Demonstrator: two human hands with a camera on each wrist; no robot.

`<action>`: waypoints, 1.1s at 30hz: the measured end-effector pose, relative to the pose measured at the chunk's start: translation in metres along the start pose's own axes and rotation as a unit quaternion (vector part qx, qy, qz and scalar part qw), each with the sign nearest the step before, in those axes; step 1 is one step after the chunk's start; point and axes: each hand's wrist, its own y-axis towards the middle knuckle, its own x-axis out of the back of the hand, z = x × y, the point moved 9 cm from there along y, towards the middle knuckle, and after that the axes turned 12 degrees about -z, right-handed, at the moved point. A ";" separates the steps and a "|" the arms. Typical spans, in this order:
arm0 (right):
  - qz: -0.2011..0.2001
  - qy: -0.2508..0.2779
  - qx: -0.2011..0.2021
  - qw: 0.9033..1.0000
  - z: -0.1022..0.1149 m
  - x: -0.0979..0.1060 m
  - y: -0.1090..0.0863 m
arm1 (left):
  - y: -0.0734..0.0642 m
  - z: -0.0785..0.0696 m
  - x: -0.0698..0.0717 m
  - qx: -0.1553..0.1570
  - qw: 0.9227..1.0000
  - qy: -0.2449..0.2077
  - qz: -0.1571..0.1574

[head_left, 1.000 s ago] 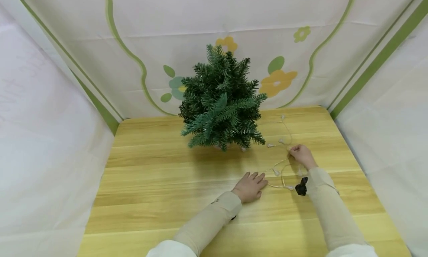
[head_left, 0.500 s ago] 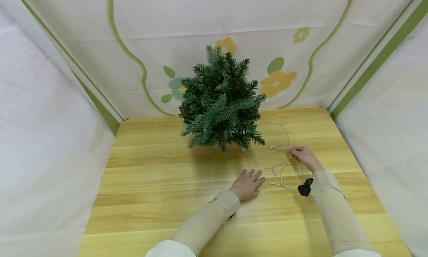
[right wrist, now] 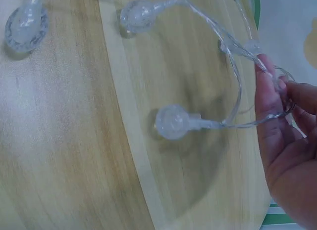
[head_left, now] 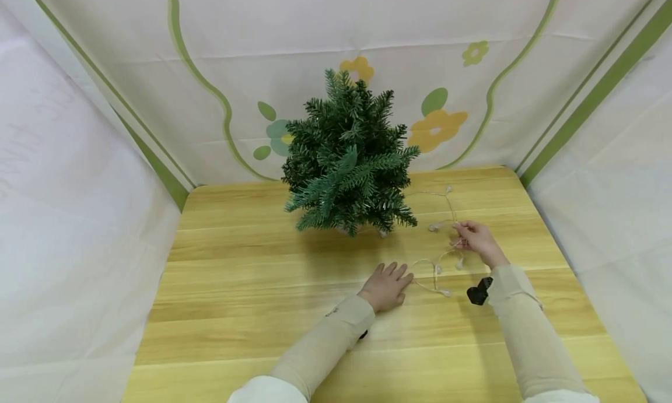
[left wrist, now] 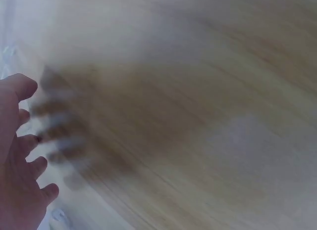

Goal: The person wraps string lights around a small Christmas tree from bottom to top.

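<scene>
A string of fairy lights, with a round clear bulb (right wrist: 172, 122) close up in the right wrist view, lies on the wooden table (head_left: 226, 309). My right hand (head_left: 479, 244) pinches its thin wire between thumb and fingers, and part of the wire is raised off the wood. Fingers spread and fairly straight, my left hand (head_left: 385, 287) rests palm down at the left end of a wire loop. In the left wrist view that hand (left wrist: 20, 156) shows only at the edge. Behind both hands stands a small artificial Christmas tree (head_left: 349, 158); wire runs in behind its lower branches.
White cloth walls (head_left: 79, 245) enclose the table at the left, back and right. Flowers are printed on the back one. Several bulbs lie between the tree and the right hand. Black wrist devices (head_left: 479, 292) sit beneath the sleeves.
My right hand has moved slightly right, then a little away from me, still pinching the wire. The nearby bulbs and loops have shifted. My left hand has slid slightly left.
</scene>
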 end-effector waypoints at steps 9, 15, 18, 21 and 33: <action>-0.015 -0.028 0.043 0.999 0.017 0.014 -0.003 | 0.012 0.006 0.039 0.017 0.996 -0.067 -0.054; -0.011 -0.003 0.070 0.997 0.035 0.030 -0.009 | 0.016 0.007 0.069 0.023 0.989 -0.114 -0.097; -0.012 0.010 0.085 0.996 0.045 0.040 -0.013 | 0.017 0.003 0.086 0.001 0.982 -0.127 -0.140; -0.011 0.038 0.104 0.994 0.056 0.047 -0.017 | 0.017 -0.003 0.104 -0.022 0.973 -0.129 -0.189; 0.103 0.191 0.196 0.956 0.116 0.037 -0.047 | 0.015 -0.008 0.152 0.010 0.940 -0.211 -0.269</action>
